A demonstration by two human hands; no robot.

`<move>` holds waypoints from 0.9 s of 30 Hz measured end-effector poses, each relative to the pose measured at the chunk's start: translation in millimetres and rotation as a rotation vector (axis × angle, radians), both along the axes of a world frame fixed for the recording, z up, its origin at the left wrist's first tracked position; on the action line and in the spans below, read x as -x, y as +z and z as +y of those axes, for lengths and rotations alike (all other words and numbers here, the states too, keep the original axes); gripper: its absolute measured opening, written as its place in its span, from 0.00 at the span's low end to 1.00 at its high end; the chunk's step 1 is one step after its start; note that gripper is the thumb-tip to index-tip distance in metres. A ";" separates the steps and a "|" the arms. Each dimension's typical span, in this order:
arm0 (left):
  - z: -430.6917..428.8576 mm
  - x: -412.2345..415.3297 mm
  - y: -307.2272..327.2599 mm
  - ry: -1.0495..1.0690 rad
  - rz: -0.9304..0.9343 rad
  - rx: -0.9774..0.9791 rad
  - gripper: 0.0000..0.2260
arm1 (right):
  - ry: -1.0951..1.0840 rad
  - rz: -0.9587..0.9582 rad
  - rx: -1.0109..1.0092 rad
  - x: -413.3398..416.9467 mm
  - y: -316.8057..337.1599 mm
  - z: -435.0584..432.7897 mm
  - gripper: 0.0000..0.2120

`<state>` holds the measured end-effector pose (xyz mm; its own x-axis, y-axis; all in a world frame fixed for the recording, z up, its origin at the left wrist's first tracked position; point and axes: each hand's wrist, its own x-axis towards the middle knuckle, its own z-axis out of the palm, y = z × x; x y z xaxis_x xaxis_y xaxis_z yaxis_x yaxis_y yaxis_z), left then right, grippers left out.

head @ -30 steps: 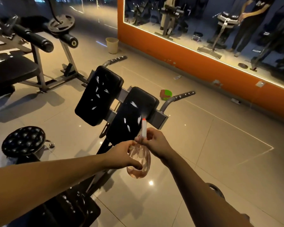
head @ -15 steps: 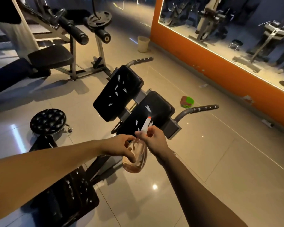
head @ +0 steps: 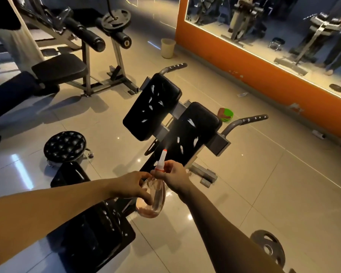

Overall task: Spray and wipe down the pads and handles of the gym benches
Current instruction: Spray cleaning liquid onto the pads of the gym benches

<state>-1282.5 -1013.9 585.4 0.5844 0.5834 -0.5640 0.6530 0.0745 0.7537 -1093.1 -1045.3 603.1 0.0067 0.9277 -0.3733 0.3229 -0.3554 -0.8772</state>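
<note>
Clear teardrop plastic spray bottle (head: 153, 196), near centre: left hand (head: 130, 186) curled round its body, right hand (head: 172, 174) gripping its neck, misting the right black padded cushion (head: 191, 133); wiping and grey metal handles (head: 244, 121) seemingly remain.

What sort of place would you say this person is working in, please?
Most likely a gym: a black padded bench with grey metal handles, a dark round weight plate lying on the glossy tiled floor, and a long orange-framed wall mirror reflecting more exercise machines.
</note>
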 end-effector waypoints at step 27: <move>-40.8 -116.9 -5.5 -0.054 -0.001 0.014 0.38 | -0.080 0.054 -0.001 -117.2 -0.8 -57.6 0.11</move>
<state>-1165.6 -1054.6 579.9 0.6152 0.5431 -0.5715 0.6558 0.0497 0.7533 -975.9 -1102.9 602.3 0.0606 0.9254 -0.3740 0.2457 -0.3770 -0.8930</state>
